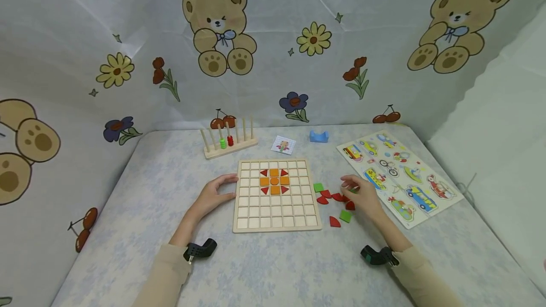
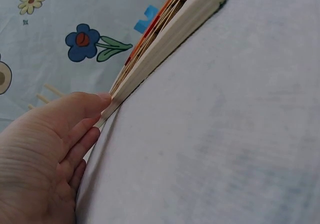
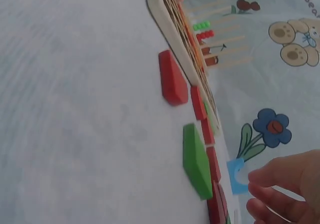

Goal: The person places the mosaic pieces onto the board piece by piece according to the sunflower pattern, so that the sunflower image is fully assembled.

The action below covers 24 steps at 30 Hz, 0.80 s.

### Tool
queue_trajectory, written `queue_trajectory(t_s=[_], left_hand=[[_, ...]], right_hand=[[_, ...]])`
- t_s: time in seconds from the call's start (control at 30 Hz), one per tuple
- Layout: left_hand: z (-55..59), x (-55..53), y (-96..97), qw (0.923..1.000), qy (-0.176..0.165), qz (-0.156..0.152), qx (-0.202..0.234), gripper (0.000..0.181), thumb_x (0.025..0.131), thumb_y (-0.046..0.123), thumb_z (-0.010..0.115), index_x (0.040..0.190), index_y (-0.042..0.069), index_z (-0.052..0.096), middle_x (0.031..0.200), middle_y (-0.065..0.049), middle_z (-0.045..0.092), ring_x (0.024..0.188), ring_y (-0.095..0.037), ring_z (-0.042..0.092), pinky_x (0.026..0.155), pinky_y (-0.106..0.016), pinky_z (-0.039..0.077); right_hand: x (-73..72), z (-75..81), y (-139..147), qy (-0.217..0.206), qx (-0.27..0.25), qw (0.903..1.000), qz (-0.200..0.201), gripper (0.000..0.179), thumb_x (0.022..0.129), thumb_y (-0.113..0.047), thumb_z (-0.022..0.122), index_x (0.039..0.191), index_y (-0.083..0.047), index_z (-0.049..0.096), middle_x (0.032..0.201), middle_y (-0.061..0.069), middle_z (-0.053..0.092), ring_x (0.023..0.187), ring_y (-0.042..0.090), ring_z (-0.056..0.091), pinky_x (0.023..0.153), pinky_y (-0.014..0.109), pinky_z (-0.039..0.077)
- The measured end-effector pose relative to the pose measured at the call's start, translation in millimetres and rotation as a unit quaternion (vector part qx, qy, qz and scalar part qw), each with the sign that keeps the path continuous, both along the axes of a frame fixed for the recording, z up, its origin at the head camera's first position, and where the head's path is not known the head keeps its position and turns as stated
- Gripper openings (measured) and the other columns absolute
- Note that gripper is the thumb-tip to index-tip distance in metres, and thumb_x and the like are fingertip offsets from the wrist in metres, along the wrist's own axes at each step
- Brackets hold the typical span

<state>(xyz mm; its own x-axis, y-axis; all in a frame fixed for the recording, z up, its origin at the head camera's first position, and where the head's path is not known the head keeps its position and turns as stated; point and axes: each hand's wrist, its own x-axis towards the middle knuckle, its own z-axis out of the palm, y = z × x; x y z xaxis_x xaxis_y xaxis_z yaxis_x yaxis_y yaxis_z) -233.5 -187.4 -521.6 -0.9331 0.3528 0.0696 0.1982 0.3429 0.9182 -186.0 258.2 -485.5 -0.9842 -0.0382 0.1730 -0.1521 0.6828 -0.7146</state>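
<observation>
A square wooden grid board (image 1: 277,211) lies mid-table, with orange squares, an orange disc (image 1: 274,181) and small red triangles set in its upper cells. My left hand (image 1: 216,193) rests at its left edge, thumb and fingertips touching the rim, as the left wrist view (image 2: 45,154) also shows. Right of the board lie loose red quarter-circle pieces (image 1: 334,221) and green square pieces (image 1: 345,216). My right hand (image 1: 362,195) is over the far-right pieces, fingers loosely bent. In the right wrist view no piece shows between the right hand's fingers (image 3: 280,176). It partly hides a green piece.
Behind the board stand a wooden peg rack (image 1: 232,147) with green and red beads, a small picture card (image 1: 283,145) and a blue notched block (image 1: 319,137). A vehicle puzzle board (image 1: 398,176) lies to the right. A printed bear curtain (image 1: 273,84) backs the table.
</observation>
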Motion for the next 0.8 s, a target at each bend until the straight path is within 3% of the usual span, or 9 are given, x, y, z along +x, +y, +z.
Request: queue_trajectory(t_s=[0.23,0.5,0.8], left_hand=[[0.2,1.2,-1.0,1.0,-0.001,0.002,0.005,0.059,0.089,0.017,0.076,0.142,0.007,0.052,0.137,-0.015,0.061,0.141,-0.033,0.043,0.119,-0.055,0.028],[-0.6,2.8,-0.4,0.9999,-0.006,0.003,0.009,0.059,0.089,0.018,0.076,0.142,0.008,0.052,0.137,-0.014,0.061,0.141,-0.033,0.043,0.119,-0.055,0.028],[0.6,1.7,-0.3,1.0,-0.004,0.003,0.005,0.059,0.088,0.017,0.076,0.142,0.007,0.053,0.137,-0.014,0.062,0.141,-0.033,0.043,0.119,-0.055,0.029]], right_hand=[[8.3,-9.6,23,0.003,0.021,0.9996,-0.02,0.038,0.085,0.004,0.071,0.122,0.007,0.063,0.111,0.024,0.068,0.101,0.035,0.062,0.078,0.026,0.051],[8.4,-17.8,30,-0.012,0.015,0.9995,-0.026,0.04,0.085,0.001,0.072,0.123,0.009,0.061,0.11,0.025,0.068,0.101,0.036,0.063,0.074,0.014,0.05],[8.9,-13.7,27,-0.006,-0.006,0.999,-0.043,0.043,0.083,0.003,0.073,0.124,0.009,0.061,0.106,0.024,0.068,0.096,0.03,0.063,0.072,0.009,0.047]])
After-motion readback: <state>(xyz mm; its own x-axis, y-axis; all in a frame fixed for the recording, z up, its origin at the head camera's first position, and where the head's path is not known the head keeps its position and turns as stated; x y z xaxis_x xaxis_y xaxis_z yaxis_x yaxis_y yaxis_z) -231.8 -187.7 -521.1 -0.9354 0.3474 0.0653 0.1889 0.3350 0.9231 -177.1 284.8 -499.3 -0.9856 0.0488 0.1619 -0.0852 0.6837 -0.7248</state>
